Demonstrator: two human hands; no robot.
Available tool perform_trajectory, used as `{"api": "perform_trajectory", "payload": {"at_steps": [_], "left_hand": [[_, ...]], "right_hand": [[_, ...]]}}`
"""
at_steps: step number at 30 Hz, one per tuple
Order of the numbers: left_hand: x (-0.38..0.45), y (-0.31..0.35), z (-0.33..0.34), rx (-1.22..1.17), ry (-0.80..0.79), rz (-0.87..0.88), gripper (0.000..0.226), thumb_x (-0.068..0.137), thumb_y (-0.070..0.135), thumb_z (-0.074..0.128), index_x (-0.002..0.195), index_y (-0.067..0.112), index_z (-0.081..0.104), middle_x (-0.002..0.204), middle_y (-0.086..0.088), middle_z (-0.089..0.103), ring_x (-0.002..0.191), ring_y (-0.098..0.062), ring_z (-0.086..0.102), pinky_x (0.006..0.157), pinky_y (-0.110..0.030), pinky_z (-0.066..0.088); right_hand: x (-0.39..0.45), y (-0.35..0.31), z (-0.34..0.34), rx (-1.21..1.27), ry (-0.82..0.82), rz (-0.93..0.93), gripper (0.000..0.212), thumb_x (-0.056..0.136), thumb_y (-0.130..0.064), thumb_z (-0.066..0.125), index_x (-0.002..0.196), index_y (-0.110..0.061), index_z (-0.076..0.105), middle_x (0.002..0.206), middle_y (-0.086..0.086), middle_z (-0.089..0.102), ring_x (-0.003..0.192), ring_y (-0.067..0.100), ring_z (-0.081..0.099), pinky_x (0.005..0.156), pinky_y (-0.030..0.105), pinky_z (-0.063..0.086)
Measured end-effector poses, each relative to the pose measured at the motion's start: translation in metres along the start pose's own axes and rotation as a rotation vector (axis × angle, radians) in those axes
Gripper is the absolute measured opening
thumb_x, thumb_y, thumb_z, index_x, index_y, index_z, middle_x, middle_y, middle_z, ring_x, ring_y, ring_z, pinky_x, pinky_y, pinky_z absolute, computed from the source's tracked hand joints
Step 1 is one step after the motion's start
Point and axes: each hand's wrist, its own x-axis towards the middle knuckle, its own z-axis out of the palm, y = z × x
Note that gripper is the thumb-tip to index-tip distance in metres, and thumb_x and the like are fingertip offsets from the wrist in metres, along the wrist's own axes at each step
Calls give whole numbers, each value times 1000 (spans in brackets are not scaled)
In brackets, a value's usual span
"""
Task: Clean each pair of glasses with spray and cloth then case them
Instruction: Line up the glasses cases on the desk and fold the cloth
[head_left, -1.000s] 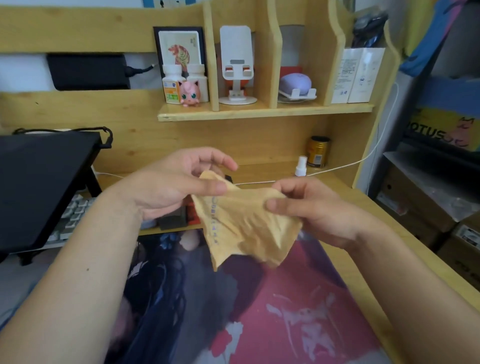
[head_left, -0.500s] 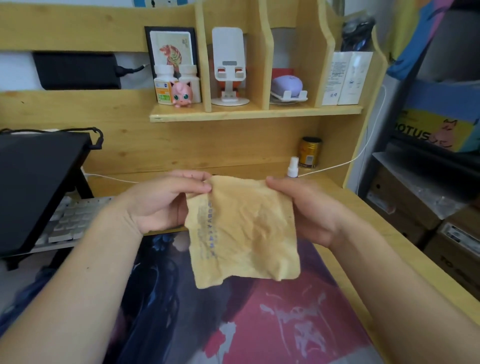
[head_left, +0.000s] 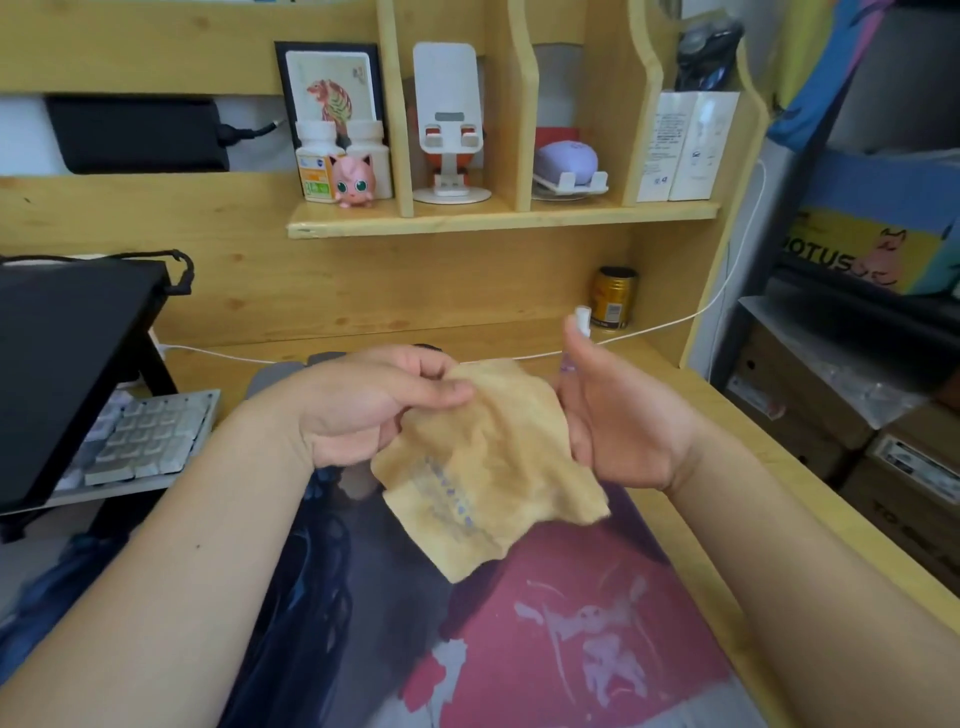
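**A:** So, what have you got in each hand right now?

**B:** From the head view, my left hand (head_left: 363, 410) pinches the cloth (head_left: 488, 462) by its upper corner, thumb on top and fingers curled beneath. The cloth hangs from that pinch, in the air between my two hands and above the printed mat (head_left: 519, 639) on the surface. My right hand (head_left: 623, 415) stands just beside the cloth's right edge, palm turned inward and fingers relaxed, gripping nothing that I can see.

**A:** And the spray?

**B:** The spray bottle (head_left: 582, 319) stands beyond my right hand's fingertips. Only its white cap and a sliver of the body show past them. I cannot tell whether I am touching it.

**A:** How would you do this step well?

**B:** I judge this as readying the cloth and going for the spray. I would keep the left pinch firm so the cloth stays off the mat, take the bottle by its body, and aim the nozzle away from the keyboard (head_left: 150, 441) to the left of my left hand. A light mist should do; a soaked cloth would smear.

**A:** What is the cloth like?

**B:** Tan, soft and thin, badly creased, with a line of faded bluish print along one side. It droops to a point below my hands, so it will fold easily round a lens. I see no glasses from here; the dark shape behind my left hand may be a case, but I cannot say.
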Motion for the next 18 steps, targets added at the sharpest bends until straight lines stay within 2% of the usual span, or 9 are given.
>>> {"api": "perform_trajectory", "payload": {"at_steps": [2,5,8,10,12,15,18], "left_hand": [[-3,5,-2,-79,117,68,6,91,10,66,86,7,68,82,-13,70,65,-18,70,57,-29,60],[-3,9,-5,-211,275,127,11,98,6,56,99,2,66,85,-15,70,68,-19,72,60,-34,63],[1,8,-7,-319,362,123,26,101,6,52,123,-3,62,95,-17,72,74,-21,74,68,-37,65],[4,5,-8,-352,390,114,33,103,5,49,132,-9,57,99,-19,73,77,-22,76,67,-37,65],[5,3,-9,-369,400,102,35,104,4,47,134,-12,53,101,-21,74,79,-24,76,70,-38,65],[4,2,-9,-364,383,62,30,105,5,44,127,-11,57,96,-20,75,77,-24,77,67,-38,65],[2,3,-7,-318,370,52,23,105,5,45,119,-5,61,95,-21,74,76,-24,76,61,-38,64]], "right_hand": [[0,4,-10,120,-82,15,102,81,-82,46,142,-2,52,131,22,58,124,38,52,117,52,31],[10,19,-12,301,-138,-144,80,85,-72,54,134,-9,62,133,15,63,127,31,56,113,49,39],[20,25,3,471,-100,-254,75,86,-59,64,141,-9,52,145,17,53,131,34,54,112,49,40],[24,26,10,366,-21,-261,57,92,-40,62,137,-5,56,127,14,66,112,27,68,96,42,55],[27,26,11,166,111,-259,43,92,-20,61,131,0,61,113,15,72,98,24,72,85,38,60],[26,24,6,-21,236,-225,32,98,-14,58,126,0,63,115,20,72,96,29,72,88,45,59],[16,14,5,-143,283,-229,29,102,-13,53,126,1,60,119,25,69,98,33,69,84,45,57]]}}
